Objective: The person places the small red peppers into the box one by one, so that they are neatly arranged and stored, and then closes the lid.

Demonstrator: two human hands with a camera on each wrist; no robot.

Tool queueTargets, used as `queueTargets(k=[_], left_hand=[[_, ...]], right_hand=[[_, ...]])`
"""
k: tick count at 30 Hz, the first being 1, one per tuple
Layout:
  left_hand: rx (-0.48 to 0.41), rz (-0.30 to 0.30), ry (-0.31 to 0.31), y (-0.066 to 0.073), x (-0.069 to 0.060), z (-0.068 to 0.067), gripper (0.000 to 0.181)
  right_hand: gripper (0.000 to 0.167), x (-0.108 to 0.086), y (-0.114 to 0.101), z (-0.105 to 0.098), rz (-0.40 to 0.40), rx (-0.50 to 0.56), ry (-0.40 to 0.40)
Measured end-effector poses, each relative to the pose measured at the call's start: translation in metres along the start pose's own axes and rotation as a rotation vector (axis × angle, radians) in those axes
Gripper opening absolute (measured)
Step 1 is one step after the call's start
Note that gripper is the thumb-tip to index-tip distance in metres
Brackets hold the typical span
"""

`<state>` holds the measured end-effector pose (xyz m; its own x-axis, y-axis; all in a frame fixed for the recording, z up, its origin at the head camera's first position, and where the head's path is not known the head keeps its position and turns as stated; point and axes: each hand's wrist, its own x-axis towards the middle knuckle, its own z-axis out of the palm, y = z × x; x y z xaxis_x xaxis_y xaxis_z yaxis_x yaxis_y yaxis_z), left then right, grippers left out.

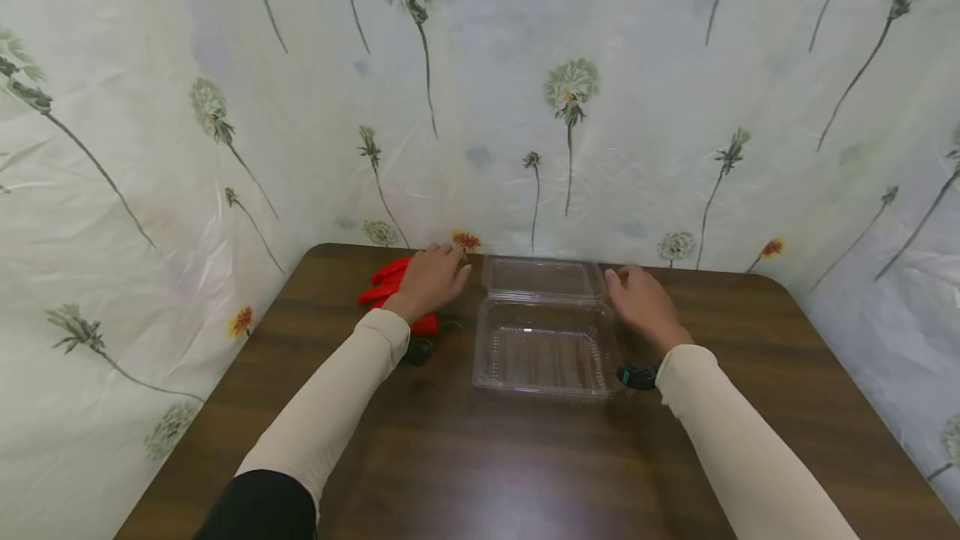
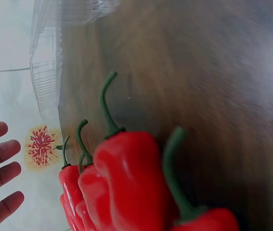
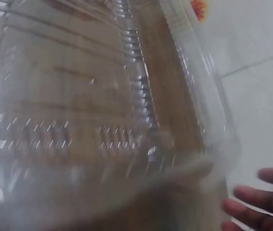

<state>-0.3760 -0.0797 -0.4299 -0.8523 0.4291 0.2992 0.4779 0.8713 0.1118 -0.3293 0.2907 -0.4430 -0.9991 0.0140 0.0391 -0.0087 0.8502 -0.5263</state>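
Note:
An open clear plastic clamshell container [image 1: 540, 357] stands on the table, its lid [image 1: 543, 277] folded back toward the wall. To its left lie several red peppers [image 1: 387, 277], glossy and long with curved green stems; the left wrist view shows one pepper [image 2: 131, 178] large among them. My left hand [image 1: 431, 277] is over the peppers, partly hiding them, its fingers spread and holding nothing. Beside the right edge of the lid is my right hand [image 1: 641, 302]. In the right wrist view its fingers [image 3: 256, 199] are loosely extended, near the container's rim; contact is unclear.
The dark brown wooden table [image 1: 487, 457] has rounded far corners. Behind it and along both sides hangs a pale sheet [image 1: 480, 107] printed with dandelions. A dark band [image 1: 637, 377] is on the right wrist. A dark object [image 1: 417, 351] shows below the left wrist.

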Motion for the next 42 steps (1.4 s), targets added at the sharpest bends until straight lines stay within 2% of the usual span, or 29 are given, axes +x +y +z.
queueTargets(k=[3, 8, 10, 13, 16, 23, 29, 33, 36, 42], left_hand=[[-0.016, 0.023, 0.032, -0.006, -0.011, -0.002, 0.030], [-0.054, 0.056, 0.082, -0.015, -0.031, -0.005, 0.025], [-0.062, 0.065, 0.079, -0.018, -0.039, -0.006, 0.025], [-0.068, 0.058, 0.062, -0.023, -0.053, -0.008, 0.024], [-0.070, 0.038, 0.048, -0.030, -0.069, -0.011, 0.022], [-0.073, 0.036, 0.037, -0.044, -0.105, -0.018, 0.026], [-0.041, 0.037, 0.052, -0.056, -0.132, -0.017, 0.025], [-0.001, 0.051, 0.044, -0.062, -0.144, -0.013, 0.026], [0.024, 0.065, 0.041, -0.065, -0.151, -0.010, 0.030], [0.046, 0.094, 0.025, -0.068, -0.157, -0.004, 0.034]], right_hand=[[0.075, -0.006, 0.011, -0.004, 0.023, 0.079, -0.095], [0.074, -0.011, 0.024, -0.002, 0.059, 0.316, -0.290], [0.076, -0.015, 0.030, -0.001, 0.093, 0.435, -0.385], [0.074, -0.023, 0.037, 0.001, 0.125, 0.552, -0.502], [0.070, -0.029, 0.040, 0.003, 0.107, 0.621, -0.585], [0.061, -0.042, 0.040, 0.003, 0.077, 0.654, -0.655], [0.054, -0.051, 0.042, 0.005, -0.008, 0.634, -0.698], [0.046, -0.056, 0.045, 0.007, -0.051, 0.635, -0.677], [0.042, -0.058, 0.047, 0.009, -0.053, 0.650, -0.660], [0.050, -0.059, 0.046, 0.009, -0.076, 0.659, -0.645]])
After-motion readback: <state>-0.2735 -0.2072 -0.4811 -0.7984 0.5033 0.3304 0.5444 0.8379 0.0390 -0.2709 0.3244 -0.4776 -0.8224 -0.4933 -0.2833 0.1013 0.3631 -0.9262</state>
